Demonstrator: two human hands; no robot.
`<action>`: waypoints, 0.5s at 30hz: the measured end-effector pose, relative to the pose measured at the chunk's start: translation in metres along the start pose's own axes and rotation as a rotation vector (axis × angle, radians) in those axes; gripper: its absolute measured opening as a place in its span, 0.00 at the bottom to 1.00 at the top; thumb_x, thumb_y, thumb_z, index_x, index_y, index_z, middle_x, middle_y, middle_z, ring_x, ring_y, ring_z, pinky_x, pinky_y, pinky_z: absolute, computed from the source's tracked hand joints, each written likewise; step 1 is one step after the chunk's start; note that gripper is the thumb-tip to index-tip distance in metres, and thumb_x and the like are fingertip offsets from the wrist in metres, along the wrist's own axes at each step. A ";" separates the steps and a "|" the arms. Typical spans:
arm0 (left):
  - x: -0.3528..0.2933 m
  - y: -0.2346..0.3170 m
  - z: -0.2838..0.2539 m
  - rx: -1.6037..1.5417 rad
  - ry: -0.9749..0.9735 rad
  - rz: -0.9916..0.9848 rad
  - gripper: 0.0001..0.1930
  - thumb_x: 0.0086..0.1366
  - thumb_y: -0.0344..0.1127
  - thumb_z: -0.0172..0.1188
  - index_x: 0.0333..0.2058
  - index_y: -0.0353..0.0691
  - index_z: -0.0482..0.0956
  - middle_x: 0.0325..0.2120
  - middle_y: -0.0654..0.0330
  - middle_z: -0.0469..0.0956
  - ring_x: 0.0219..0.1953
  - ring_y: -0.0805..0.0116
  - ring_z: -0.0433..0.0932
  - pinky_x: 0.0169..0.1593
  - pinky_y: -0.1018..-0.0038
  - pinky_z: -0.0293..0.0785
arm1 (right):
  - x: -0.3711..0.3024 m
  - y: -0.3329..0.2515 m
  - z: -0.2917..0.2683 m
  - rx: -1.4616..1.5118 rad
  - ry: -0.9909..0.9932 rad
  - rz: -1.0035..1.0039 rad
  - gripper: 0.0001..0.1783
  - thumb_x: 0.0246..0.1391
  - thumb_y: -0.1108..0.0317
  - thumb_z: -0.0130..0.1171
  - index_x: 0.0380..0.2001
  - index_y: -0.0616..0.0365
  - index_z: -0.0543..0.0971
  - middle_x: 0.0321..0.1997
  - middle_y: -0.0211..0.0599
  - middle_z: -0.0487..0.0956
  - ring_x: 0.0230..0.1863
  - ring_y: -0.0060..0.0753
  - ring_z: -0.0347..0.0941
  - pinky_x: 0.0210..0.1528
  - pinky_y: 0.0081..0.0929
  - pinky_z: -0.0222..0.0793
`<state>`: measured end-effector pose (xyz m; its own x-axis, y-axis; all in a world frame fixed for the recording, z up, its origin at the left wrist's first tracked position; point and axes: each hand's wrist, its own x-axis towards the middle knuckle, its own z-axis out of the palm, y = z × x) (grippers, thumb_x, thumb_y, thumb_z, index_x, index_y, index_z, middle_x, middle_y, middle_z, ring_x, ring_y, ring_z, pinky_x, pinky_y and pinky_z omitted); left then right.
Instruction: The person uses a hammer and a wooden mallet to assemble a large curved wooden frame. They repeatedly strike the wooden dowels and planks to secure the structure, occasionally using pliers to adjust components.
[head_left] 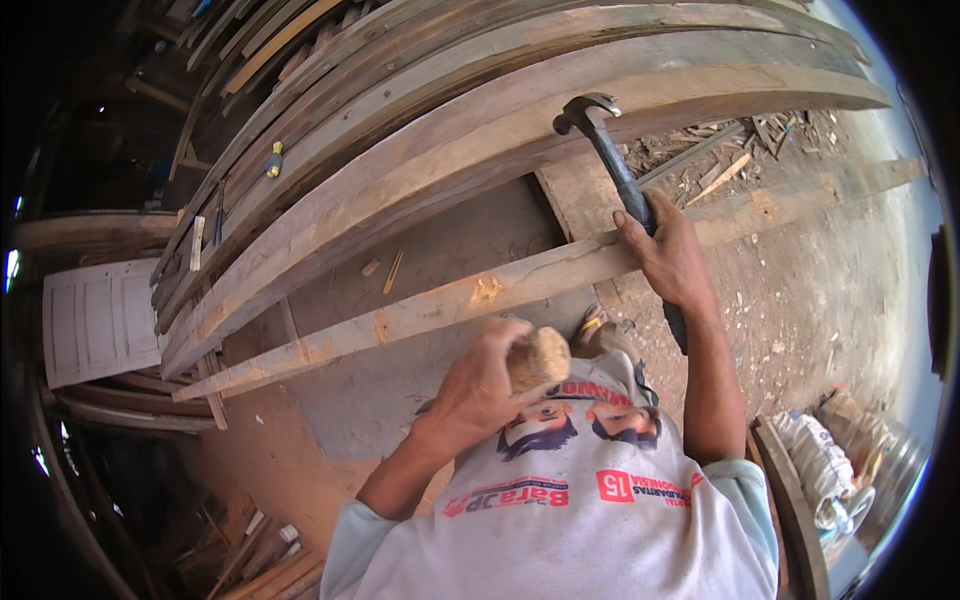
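My right hand (668, 252) is wrapped around the middle of a dark-handled claw hammer (612, 155), its head pointing away from me. Just behind that hand runs a long narrow wooden beam (430, 312) with several pale notched patches; whether the hand touches it I cannot tell. Close to my chest, my left hand (478, 375) grips a short wooden block (541, 360) with a rounded, pale end. Motion blurs this hand and the block a little, and the fingers hide most of the block.
Wide stacked planks (450, 150) curve across the far side, with a yellow-handled tool (274, 160) on them. Wood scraps (725, 165) litter the floor at far right. A white panelled door (100, 322) lies at left. Sacks (815, 455) stand at lower right.
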<state>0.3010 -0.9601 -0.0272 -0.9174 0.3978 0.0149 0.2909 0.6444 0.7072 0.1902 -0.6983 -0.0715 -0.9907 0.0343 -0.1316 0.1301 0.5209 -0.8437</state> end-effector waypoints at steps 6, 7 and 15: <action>0.040 0.033 0.015 -0.103 -0.084 0.454 0.35 0.50 0.48 0.76 0.54 0.41 0.73 0.35 0.57 0.73 0.37 0.57 0.81 0.38 0.63 0.80 | -0.008 0.016 0.010 0.094 0.151 -0.161 0.20 0.62 0.58 0.63 0.41 0.68 0.75 0.23 0.35 0.70 0.24 0.27 0.63 0.29 0.32 0.65; 0.045 0.040 0.018 -0.114 -0.066 0.506 0.36 0.50 0.49 0.76 0.55 0.41 0.74 0.34 0.57 0.73 0.34 0.58 0.81 0.35 0.65 0.80 | -0.017 0.009 0.008 0.171 0.136 -0.091 0.19 0.62 0.59 0.63 0.42 0.67 0.75 0.23 0.32 0.70 0.24 0.24 0.64 0.27 0.29 0.64; 0.058 0.020 0.028 -0.238 -0.131 0.714 0.31 0.42 0.53 0.78 0.39 0.41 0.76 0.28 0.61 0.73 0.24 0.62 0.80 0.24 0.66 0.76 | -0.107 0.009 0.018 0.354 0.317 0.171 0.15 0.63 0.62 0.64 0.44 0.62 0.75 0.23 0.22 0.70 0.21 0.12 0.64 0.21 0.17 0.59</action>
<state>0.2613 -0.9063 -0.0316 -0.4844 0.7489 0.4522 0.7215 0.0497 0.6906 0.2985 -0.7131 -0.0743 -0.9102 0.3798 -0.1653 0.2427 0.1655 -0.9559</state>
